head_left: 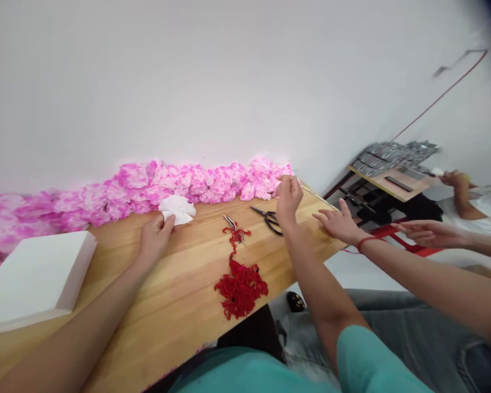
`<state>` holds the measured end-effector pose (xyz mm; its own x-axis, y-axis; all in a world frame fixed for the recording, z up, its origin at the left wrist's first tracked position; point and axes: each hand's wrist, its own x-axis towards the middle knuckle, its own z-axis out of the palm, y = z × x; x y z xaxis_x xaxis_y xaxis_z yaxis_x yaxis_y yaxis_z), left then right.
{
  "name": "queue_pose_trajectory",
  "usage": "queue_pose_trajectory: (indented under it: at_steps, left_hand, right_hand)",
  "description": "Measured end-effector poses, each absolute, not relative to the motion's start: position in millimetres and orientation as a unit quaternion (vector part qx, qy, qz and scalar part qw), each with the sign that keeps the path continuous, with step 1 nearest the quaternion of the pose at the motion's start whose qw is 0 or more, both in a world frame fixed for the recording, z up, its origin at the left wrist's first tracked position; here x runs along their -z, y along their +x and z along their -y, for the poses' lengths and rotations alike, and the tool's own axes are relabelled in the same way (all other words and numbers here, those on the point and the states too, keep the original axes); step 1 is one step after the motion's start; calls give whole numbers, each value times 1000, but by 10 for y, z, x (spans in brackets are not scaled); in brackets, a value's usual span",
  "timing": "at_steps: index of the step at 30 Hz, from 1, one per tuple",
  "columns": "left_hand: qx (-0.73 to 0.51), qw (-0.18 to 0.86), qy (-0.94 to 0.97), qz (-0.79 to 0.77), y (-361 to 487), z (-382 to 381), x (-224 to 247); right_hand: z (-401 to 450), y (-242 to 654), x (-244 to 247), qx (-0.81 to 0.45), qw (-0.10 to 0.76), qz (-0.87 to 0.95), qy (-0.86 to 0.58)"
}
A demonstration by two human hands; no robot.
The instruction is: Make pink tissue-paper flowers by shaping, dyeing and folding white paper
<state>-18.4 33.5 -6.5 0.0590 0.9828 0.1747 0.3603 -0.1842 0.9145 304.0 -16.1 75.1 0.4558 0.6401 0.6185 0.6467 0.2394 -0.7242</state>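
"Being pinched near the worktop's (167, 295) far edge is what?"

"White paper (177, 208), by the left fingers (169, 221). Near the far right corner, the right fingers (288, 183) are being held curled, farther from the paper; whether anything is being gripped cannot be told."

A white paper flower (177, 209) is held in the left hand (157, 234); the right hand (288, 201) is raised near black-handled scissors (269, 219). Red yarn (241, 288) is heaped on the wooden table (163, 305).
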Motion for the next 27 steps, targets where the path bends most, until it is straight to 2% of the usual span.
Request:
queue_pose_trajectory:
  at_steps: [3,11,17,22,27]
  left_hand:
    - [-427,364,633,-533,-180,-334,48]
    - [-447,345,636,-526,-191,-296,34]
    - [-459,343,655,-493,-144,-294,53]
    - [-441,342,681,-474,-108,-271,72]
    - [-430,262,732,-459,-90,-247,53]
  right_hand:
    - [243,3258,-674,-12,592,493,-638]
    - [114,2249,-633,-103,519,644,-553]
    - [-22,2018,-672,-152,468,707,-508]
    - [-127,1813,-665,-67,387,788,-474]
    - [-181,1625,-581,33,328,829,-452]
